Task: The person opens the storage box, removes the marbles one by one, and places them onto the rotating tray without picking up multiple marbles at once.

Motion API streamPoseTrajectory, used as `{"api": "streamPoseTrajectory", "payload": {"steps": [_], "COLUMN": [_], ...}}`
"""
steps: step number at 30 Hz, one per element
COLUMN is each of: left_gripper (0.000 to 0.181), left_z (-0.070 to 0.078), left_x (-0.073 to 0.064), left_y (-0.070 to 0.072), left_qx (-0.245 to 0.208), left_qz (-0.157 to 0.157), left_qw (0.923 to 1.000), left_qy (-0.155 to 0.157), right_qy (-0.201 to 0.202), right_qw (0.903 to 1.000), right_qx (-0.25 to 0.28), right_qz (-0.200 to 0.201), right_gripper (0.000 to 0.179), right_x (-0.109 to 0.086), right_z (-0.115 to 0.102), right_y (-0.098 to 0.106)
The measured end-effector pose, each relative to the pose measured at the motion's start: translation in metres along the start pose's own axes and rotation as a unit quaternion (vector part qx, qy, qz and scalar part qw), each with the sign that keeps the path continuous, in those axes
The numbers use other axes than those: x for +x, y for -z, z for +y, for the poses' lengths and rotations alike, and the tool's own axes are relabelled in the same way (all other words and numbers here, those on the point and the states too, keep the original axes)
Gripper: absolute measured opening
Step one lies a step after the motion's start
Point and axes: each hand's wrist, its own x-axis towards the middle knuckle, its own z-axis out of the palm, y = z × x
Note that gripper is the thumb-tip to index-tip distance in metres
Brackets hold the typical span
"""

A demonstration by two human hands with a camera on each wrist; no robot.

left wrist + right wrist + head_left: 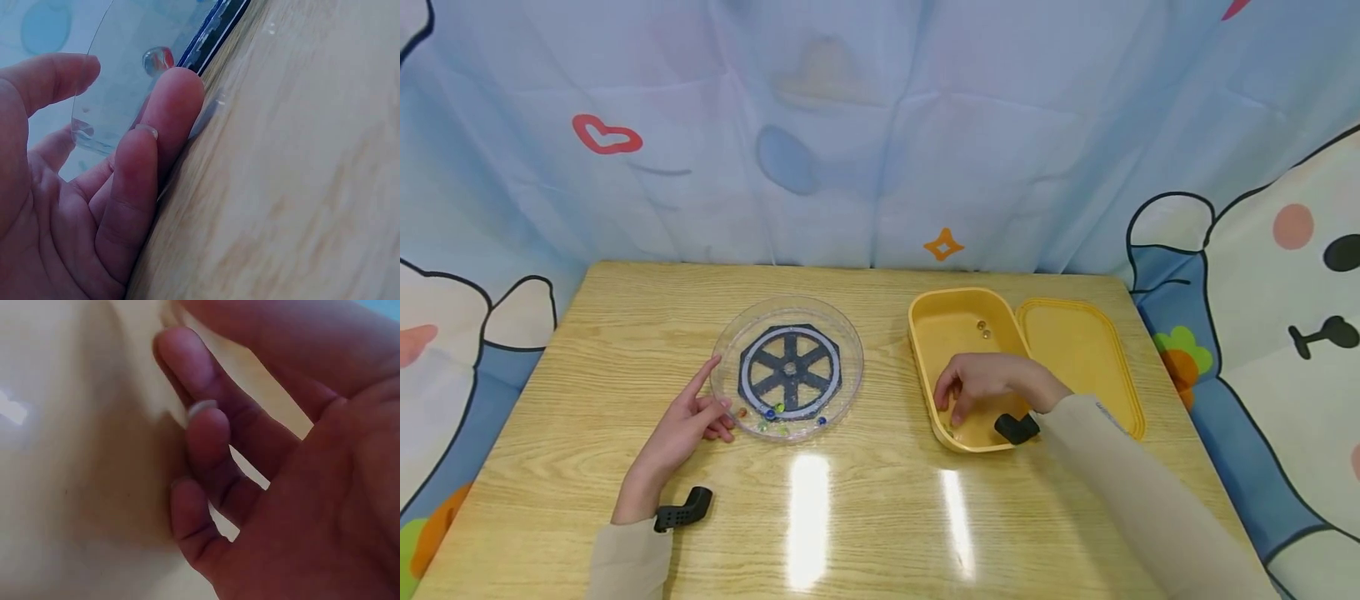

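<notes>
In the head view a clear round dish (852, 396) stands on the table, with a dark six-spoked wheel shape (790, 393) showing in it. Several glass marbles lie along its near side, among them a blue marble (770, 414) and a brownish marble (742, 412). At the dish's left rim my left hand (683, 423) touches the wall, index finger extended. The left wrist view shows a red-and-clear marble (157, 61) behind that wall. My right hand (981, 383) reaches into a yellow box (936, 325), fingers bent, thumb and forefinger apart above a small marble (950, 432).
Two amber marbles (983, 330) lie at the box's far end. A yellow lid (1078, 350) lies flat to the right of the box, under the right forearm. Behind the wooden table (880, 517) hangs a blue patterned curtain (865, 167).
</notes>
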Motion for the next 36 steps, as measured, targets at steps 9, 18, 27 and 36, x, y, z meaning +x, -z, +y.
{"api": "streamPoseTrajectory", "payload": {"steps": [9,18,27,36], "left_gripper": [0.069,0.069,0.07,0.069], "left_z": [0.002,0.001,0.001,0.002], "left_x": [-0.001,-0.002,-0.001,0.0], "left_y": [0.001,0.0,0.0,0.001], "left_qx": [0.003,-0.002,0.0,0.002], "left_qz": [0.004,0.001,0.0,-0.001], "left_qw": [1.0,0.9999,0.9999,0.9999], "left_qy": [0.004,0.01,0.01,0.011], "right_qy": [-0.028,-0.024,0.008,0.012], "right_qw": [0.9975,0.9887,0.9985,0.9981], "right_qx": [-0.065,-0.147,-0.051,0.059], "right_qz": [-0.01,0.018,0.016,0.011], "right_gripper": [0.02,0.017,0.01,0.011], "right_x": [0.01,0.013,0.007,0.003], "right_z": [-0.008,-0.009,-0.001,0.006], "right_y": [-0.005,-0.012,-0.003,0.003]}}
